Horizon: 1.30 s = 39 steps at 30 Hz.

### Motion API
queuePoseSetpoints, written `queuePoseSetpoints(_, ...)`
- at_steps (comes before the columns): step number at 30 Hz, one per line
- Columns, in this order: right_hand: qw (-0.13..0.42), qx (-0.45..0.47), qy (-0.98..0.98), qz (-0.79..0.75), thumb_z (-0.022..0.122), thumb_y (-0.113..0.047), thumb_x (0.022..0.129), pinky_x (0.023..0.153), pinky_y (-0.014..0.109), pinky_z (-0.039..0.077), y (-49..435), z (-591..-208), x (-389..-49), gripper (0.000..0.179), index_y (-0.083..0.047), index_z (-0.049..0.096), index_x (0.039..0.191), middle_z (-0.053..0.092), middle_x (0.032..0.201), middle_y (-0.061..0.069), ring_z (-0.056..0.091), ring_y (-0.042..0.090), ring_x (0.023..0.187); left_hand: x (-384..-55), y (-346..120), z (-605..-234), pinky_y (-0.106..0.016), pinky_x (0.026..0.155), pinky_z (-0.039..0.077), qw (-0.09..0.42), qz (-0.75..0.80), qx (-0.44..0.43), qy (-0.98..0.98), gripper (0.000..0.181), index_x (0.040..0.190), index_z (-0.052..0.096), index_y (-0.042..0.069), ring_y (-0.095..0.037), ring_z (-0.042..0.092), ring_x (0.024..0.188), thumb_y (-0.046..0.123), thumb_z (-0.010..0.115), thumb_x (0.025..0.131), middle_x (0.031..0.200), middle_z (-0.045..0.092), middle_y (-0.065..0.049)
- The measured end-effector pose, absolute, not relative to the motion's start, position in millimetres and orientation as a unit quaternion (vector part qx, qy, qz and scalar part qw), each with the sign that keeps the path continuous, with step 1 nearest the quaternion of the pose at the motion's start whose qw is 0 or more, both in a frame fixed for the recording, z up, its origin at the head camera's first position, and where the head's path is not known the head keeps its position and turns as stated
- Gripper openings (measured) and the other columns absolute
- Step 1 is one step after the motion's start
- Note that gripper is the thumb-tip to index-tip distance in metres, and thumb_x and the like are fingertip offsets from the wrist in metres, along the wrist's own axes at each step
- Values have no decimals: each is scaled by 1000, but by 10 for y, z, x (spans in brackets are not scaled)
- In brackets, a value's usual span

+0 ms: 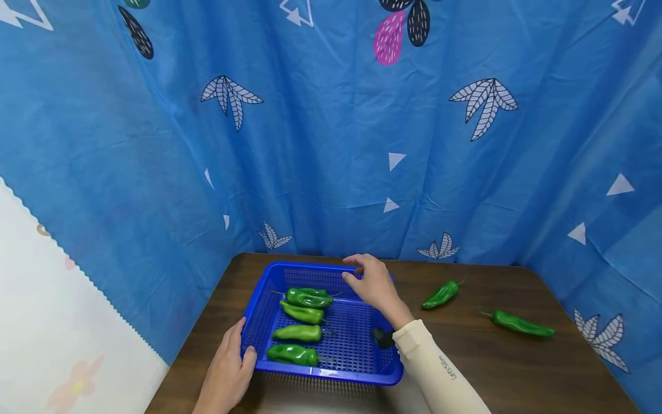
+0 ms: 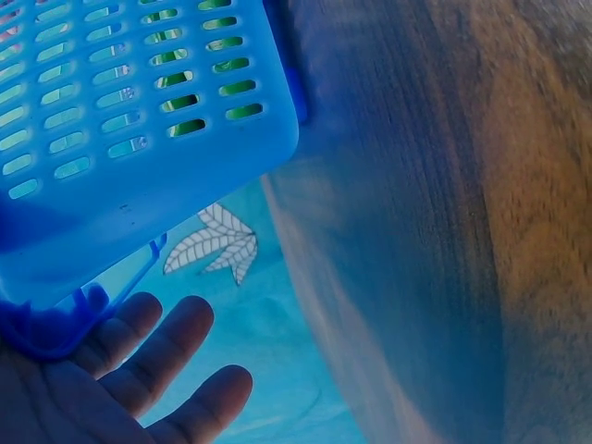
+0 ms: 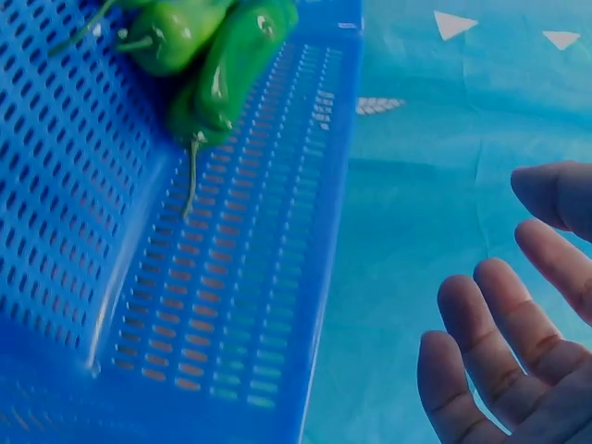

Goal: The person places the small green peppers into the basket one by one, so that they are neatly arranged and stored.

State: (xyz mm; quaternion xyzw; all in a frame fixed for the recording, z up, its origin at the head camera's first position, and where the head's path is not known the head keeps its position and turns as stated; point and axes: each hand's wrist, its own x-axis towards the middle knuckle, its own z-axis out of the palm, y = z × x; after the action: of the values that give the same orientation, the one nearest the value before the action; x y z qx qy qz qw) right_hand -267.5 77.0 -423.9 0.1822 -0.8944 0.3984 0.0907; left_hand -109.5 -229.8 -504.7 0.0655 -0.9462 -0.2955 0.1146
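Observation:
A blue plastic basket [image 1: 357, 376] with slotted walls holds several green peppers [image 1: 297, 333], mostly lying in its left half. My left hand [image 1: 227, 362] grips the basket's left rim near the front corner, thumb over the rim and fingers outside. In the left wrist view, the fingers [image 2: 176, 356] reach out beneath the rim. Over the basket's back right corner is my right hand [image 1: 374, 284], fingers loosely bent, holding nothing. The right wrist view shows that hand apart from the basket wall [image 3: 277, 231], with glossy peppers [image 3: 231, 79] inside.
Two loose green peppers lie on the brown wooden table [image 1: 465, 356] to the right: a shorter pepper [image 1: 441, 295] and a longer pepper [image 1: 522, 325]. A patterned blue curtain [image 1: 331, 144] hangs behind the table. White patterned cloth [image 1: 62, 322] is at the left.

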Motion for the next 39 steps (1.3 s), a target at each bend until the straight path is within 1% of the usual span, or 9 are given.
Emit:
queuePoseSetpoints(3, 110, 171, -892, 404, 74, -23, 91, 83, 44, 59, 820, -4219, -2681, 29, -16, 73, 119, 69, 119, 3, 70, 24, 101, -1091, -2310, -5043, -62, 104, 43, 110, -294, 67, -947, 61, 156, 31, 8, -42, 48, 136, 21, 50, 100, 153, 41, -18)
queuePoseSetpoints(11, 163, 132, -882, 423, 74, -24, 91, 83, 44, 58, 995, -4199, -2726, 24, -19, 74, 114, 70, 115, 4, 71, 22, 98, -1085, -2331, -5029, -62, 103, 44, 130, -287, 62, -947, 61, 154, 33, 6, -41, 50, 133, 19, 52, 98, 151, 44, -19)
queuePoseSetpoints(17, 171, 94, -880, 432, 74, -24, 91, 79, 43, 57, 1182, -4213, -2738, 24, -18, 74, 114, 70, 117, 7, 72, 26, 100, -1080, -2324, -4989, -62, 103, 44, 114, -284, 68, -950, 62, 156, 31, 6, -43, 49, 134, 20, 51, 99, 152, 41, -20)
queuePoseSetpoints(20, 180, 85, -880, 431, 74, -25, 91, 79, 45, 57, 1278, -4222, -2730, 25, -17, 73, 115, 70, 118, 8, 71, 27, 99, -1083, -2321, -4982, -62, 104, 43, 110, -282, 70, -951, 62, 156, 30, 6, -44, 49, 134, 21, 51, 99, 152, 41, -21)
queuePoseSetpoints(25, 193, 65, -882, 426, 74, -26, 90, 81, 44, 58, 1464, -4282, -2734, 26, -17, 73, 115, 71, 114, 6, 72, 23, 96, -1080, -2322, -4992, -62, 103, 43, 117, -280, 68, -951, 61, 155, 31, 5, -44, 50, 132, 19, 51, 99, 151, 42, -21)
queuePoseSetpoints(29, 207, 43, -883, 419, 75, -24, 89, 81, 46, 57, 1639, -4334, -2723, 27, -13, 74, 114, 72, 113, 10, 72, 26, 94, -1068, -2322, -4999, -61, 103, 43, 122, -278, 66, -950, 62, 154, 32, 5, -44, 51, 131, 17, 53, 97, 149, 43, -22)
queuePoseSetpoints(39, 192, -18, -903, 384, 73, -25, 91, 81, 50, 55, 2099, -4646, -2672, 28, -11, 73, 114, 70, 111, 16, 71, 31, 95, -1082, -2281, -4966, -62, 104, 42, 110, -276, 68, -952, 63, 155, 31, 6, -45, 49, 133, 18, 53, 97, 150, 42, -21)
